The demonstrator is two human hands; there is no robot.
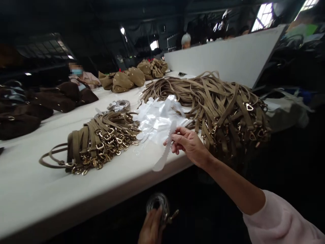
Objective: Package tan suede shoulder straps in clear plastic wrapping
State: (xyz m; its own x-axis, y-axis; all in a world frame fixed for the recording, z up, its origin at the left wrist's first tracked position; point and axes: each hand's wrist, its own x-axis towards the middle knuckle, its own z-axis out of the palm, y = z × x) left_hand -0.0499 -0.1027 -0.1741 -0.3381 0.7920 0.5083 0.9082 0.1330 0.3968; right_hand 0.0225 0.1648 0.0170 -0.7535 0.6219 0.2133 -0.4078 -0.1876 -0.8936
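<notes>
My right hand (188,142) pinches a translucent white plastic strip (165,152) with wavy edges and a rounded end, held over the table's front edge. Just behind it is a pile of similar white plastic pieces (158,117). Lower down, in front of the table, my left hand (151,227) is closed on a coil (158,202) that looks wrapped in shiny clear plastic. A gold-coloured metal clasp (174,215) sticks out from the coil. Slight blur hides the exact grip of the left fingers.
Brown straps with gold clasps (101,139) lie left of the plastic pile; a larger heap of straps (215,101) lies right, overhanging the white table (122,183). Another wrapped coil (119,105) sits behind. Brown bags (127,79), darker bags (61,96), a white partition (213,59) and co-workers are beyond.
</notes>
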